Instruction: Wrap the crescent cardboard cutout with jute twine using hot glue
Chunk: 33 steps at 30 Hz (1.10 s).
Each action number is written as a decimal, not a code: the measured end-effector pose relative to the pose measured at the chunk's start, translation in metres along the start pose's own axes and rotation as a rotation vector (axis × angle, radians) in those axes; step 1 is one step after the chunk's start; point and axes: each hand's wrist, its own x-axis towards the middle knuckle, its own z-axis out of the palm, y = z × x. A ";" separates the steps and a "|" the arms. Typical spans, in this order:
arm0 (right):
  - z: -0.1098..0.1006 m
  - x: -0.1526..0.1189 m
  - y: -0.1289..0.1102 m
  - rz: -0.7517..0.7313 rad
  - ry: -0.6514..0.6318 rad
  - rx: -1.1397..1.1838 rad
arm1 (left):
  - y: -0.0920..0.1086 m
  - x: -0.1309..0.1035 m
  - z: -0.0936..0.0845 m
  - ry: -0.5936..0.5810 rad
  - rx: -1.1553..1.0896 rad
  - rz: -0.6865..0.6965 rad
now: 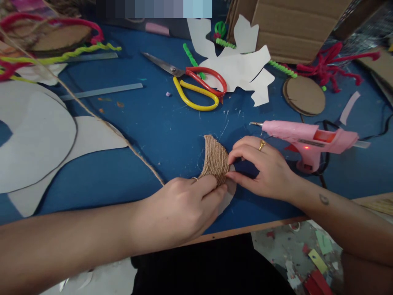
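Near the front of the blue table lies a white card piece (227, 200), its upper part covered with rows of brown twine (215, 157). My left hand (187, 205) is curled over the piece's lower left, fingers closed on it. My right hand (260, 166) pinches the right edge of the twine rows between thumb and forefinger. A loose length of twine (135, 151) comes from the upper left and disappears under my left hand. Just beyond my right hand, a pink glue gun (307, 137) lies with its red light on and its nozzle pointing left.
Scissors (196, 86) with red and yellow handles lie ahead of my hands. White paper cutouts (236, 71) are behind them. Large grey-white card shapes (37, 135) cover the left. At the right are a round cardboard disc (303, 96), red pipe cleaners (334, 67) and a cardboard box (294, 28).
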 end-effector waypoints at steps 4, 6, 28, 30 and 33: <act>0.000 0.000 -0.001 0.002 -0.006 0.019 | 0.000 -0.001 0.000 -0.001 -0.017 -0.005; 0.000 0.000 -0.001 -0.002 -0.010 0.012 | 0.001 -0.001 0.000 -0.004 -0.027 -0.001; -0.001 0.001 -0.002 0.062 -0.066 0.025 | 0.000 0.000 0.000 0.004 -0.026 -0.005; -0.001 0.002 -0.001 0.065 -0.062 0.025 | 0.000 0.000 0.000 0.001 -0.021 -0.002; -0.003 0.002 0.001 0.062 -0.059 0.081 | 0.001 -0.001 0.000 -0.008 -0.026 -0.016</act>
